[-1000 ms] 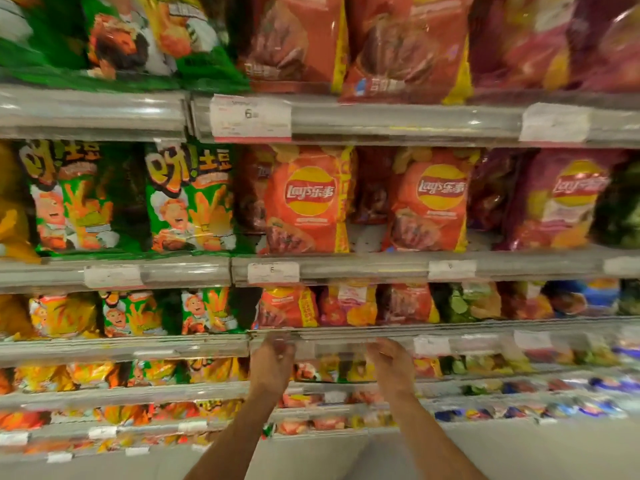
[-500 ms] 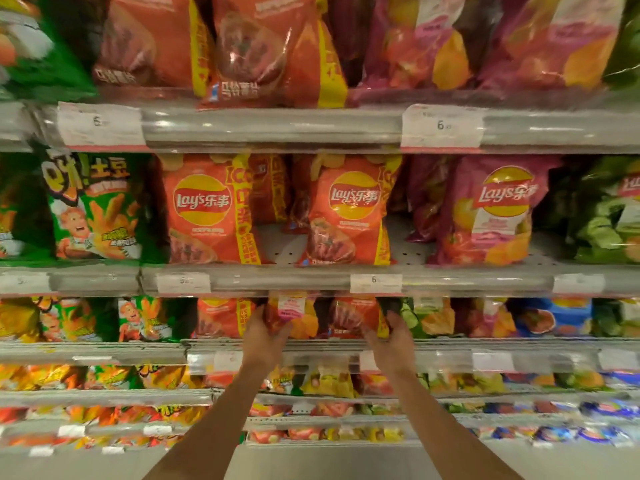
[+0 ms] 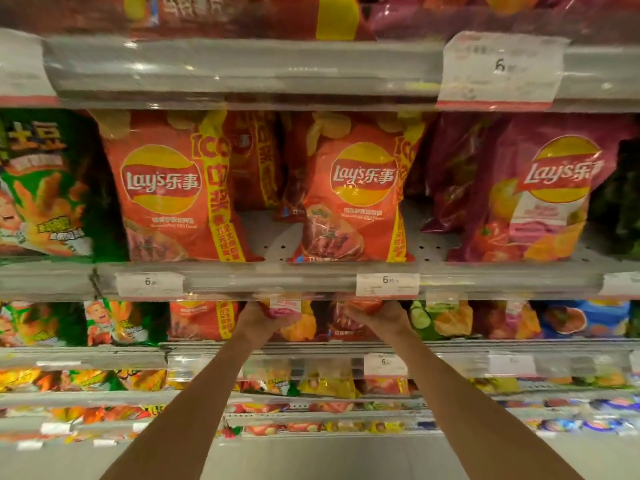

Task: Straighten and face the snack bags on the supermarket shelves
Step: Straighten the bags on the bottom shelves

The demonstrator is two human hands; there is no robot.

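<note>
Both hands reach up into the third shelf row from the head view. The left hand [image 3: 258, 322] curls its fingers round a small pink-and-yellow crisp bag [image 3: 289, 318] with a white label, which stands just behind the grey metal shelf edge [image 3: 311, 349]. The right hand [image 3: 379, 318] grips a small dark red crisp bag [image 3: 349, 323] right beside the pink one (its top is hidden under the rail above). Both bags sit in the middle of that row, between a small orange bag [image 3: 201, 320] on the left and a green cucumber-print bag [image 3: 440, 318] on the right.

One shelf higher, two large orange Lay's bags [image 3: 166, 188] stand upright and face front, with bare perforated shelf floor [image 3: 266, 237] showing between them. A large magenta Lay's bag [image 3: 540, 192] stands to their right and a green bag with a cartoon figure [image 3: 41, 188] to their left. White price tags [image 3: 387, 285] are clipped along the clear rails. Lower rows hold more small bags, too blurred to tell apart.
</note>
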